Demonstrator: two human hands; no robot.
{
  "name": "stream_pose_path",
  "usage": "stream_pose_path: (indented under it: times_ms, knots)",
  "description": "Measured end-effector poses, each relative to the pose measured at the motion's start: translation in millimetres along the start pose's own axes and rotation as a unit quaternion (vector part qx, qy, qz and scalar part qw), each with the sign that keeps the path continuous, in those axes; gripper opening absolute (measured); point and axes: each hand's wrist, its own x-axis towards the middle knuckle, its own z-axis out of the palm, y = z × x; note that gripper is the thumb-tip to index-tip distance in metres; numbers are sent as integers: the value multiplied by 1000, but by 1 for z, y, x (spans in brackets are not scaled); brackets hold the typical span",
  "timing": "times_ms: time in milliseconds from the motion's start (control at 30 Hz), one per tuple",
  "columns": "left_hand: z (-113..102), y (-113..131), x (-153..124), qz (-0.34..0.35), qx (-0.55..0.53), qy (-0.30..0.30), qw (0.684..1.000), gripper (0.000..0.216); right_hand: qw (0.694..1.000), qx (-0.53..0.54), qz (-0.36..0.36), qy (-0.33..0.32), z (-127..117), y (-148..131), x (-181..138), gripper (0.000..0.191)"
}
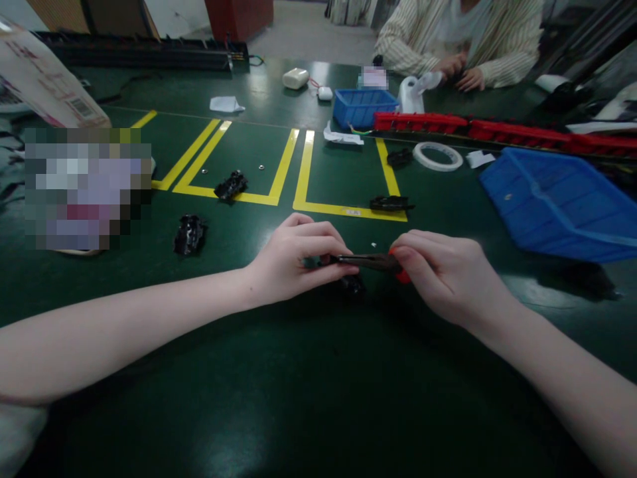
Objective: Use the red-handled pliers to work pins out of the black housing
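Red-handled pliers (377, 261) point left, their handles wrapped by the closed fingers of my right hand (442, 275). The jaws reach the fingertips of my left hand (303, 255), which pinches a black plastic part (353, 284). Most of that part is hidden behind the fingers, and so is what the jaws touch. Similar black parts lie on the green table: one (190, 234) left of my left hand, one (231, 186) across a yellow tape line, and another (391, 203) beyond the pliers.
A blue bin (562, 206) stands at the right, a smaller blue basket (363, 106) farther back. Near them are a tape roll (438, 157) and a long red strip (517, 131). Across the table sits a person (460, 46). A pixelated item (89, 189) lies left.
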Motion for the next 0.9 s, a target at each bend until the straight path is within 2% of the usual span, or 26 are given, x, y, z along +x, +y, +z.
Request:
stream_pose_path:
  times_ms: [300, 467, 700, 900]
  knots:
    - [-1, -7, -1, 53, 65, -36, 996, 23, 999, -34, 18, 2, -2, 6, 0, 49]
    - [-3, -8, 2, 45, 71, -73, 994, 27, 999, -37, 26, 0, 3, 11, 0, 46]
    - [-1, -9, 5, 18, 60, -93, 994, 28, 999, -30, 35, 10, 9, 12, 0, 42]
    - [-2, -9, 6, 21, 26, -124, 992, 26, 999, -40, 18, 7, 10, 12, -1, 43]
